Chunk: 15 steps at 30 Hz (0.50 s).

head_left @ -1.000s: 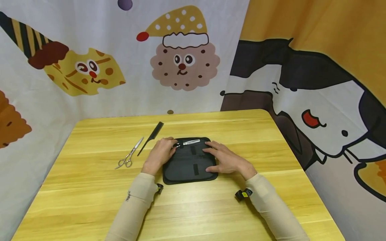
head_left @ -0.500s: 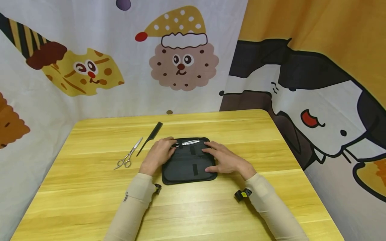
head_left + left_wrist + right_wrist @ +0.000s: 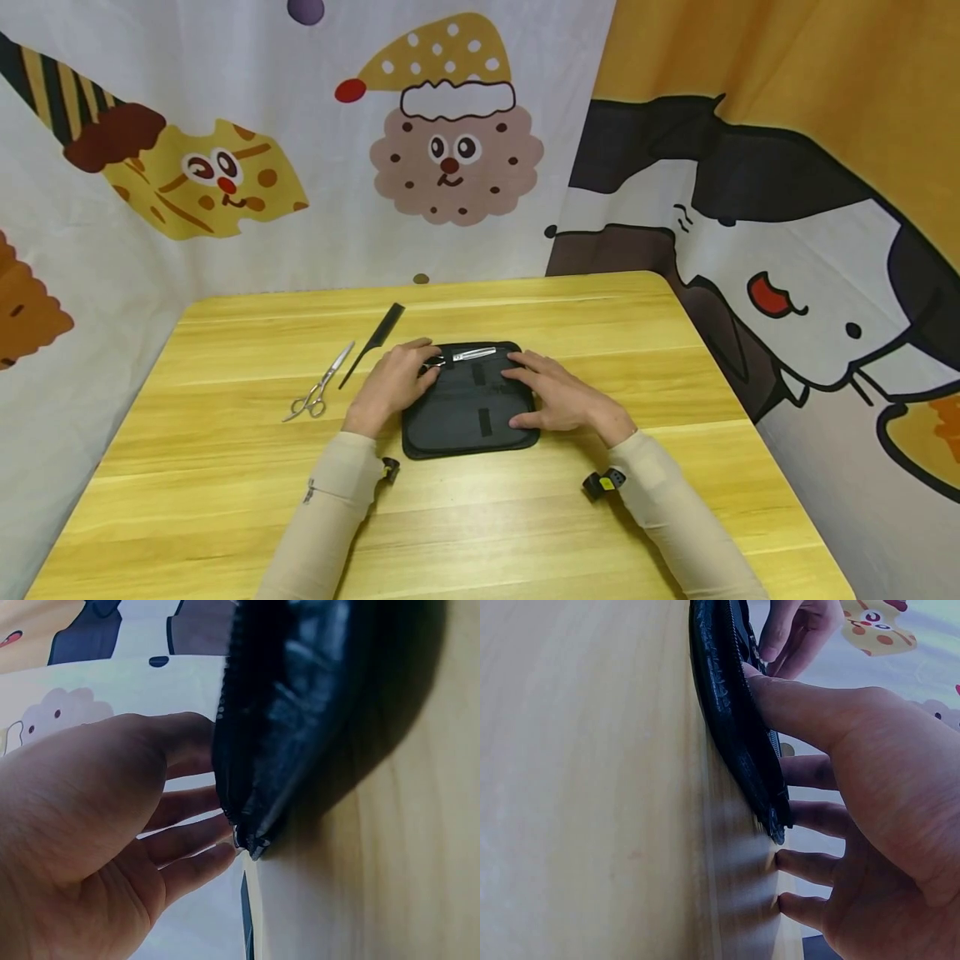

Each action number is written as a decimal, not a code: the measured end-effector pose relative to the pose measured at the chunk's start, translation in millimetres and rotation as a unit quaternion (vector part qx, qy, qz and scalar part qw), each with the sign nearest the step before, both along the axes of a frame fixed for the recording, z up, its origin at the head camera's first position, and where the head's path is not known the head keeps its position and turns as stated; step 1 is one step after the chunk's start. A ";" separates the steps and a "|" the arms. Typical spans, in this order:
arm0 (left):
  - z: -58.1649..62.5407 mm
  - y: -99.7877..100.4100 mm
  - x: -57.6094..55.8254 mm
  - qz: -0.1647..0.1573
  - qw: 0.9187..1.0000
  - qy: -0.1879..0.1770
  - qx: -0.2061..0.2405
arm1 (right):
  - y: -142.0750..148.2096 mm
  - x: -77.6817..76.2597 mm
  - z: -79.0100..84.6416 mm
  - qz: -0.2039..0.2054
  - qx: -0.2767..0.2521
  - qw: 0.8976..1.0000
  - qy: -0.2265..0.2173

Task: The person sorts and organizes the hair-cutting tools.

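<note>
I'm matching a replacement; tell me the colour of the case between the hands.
Black; the case shows best in the head view.

Head camera: set above and behind the fingers of the left hand (image 3: 392, 385) and right hand (image 3: 566, 400), well apart, facing forward and down across the table (image 3: 480, 533). Left wrist camera: close behind the left fingers, facing along them, turned sideways. Right wrist camera: likewise, at the right fingers. Head and right wrist views share both hands and the case (image 3: 450, 421) between their fingers.
</note>
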<state>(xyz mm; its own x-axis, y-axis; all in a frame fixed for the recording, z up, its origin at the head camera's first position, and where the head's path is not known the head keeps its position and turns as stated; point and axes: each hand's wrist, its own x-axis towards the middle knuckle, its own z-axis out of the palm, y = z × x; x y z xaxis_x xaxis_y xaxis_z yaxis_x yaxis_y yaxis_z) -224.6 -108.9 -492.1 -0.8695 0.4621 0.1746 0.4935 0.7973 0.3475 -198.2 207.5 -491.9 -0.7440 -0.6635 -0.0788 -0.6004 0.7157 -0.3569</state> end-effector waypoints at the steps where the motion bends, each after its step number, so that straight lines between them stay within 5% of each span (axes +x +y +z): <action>1: 0.3 -0.3 0.0 -0.002 1.000 0.001 -0.001 | 0.1 0.1 -0.1 0.000 -0.001 1.000 0.000; 15: 2.1 -1.7 2.5 -0.011 1.000 -0.003 -0.002 | 1.0 0.1 -0.6 -0.002 -0.005 1.000 -0.002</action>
<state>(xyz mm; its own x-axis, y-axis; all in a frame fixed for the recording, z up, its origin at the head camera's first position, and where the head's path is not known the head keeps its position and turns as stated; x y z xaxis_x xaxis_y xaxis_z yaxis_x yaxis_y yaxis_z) -222.1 -110.6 -490.0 -0.8603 0.4816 0.1671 0.5085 0.7879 0.3474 -198.1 208.6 -492.4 -0.7461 -0.6617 -0.0747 -0.5965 0.7140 -0.3666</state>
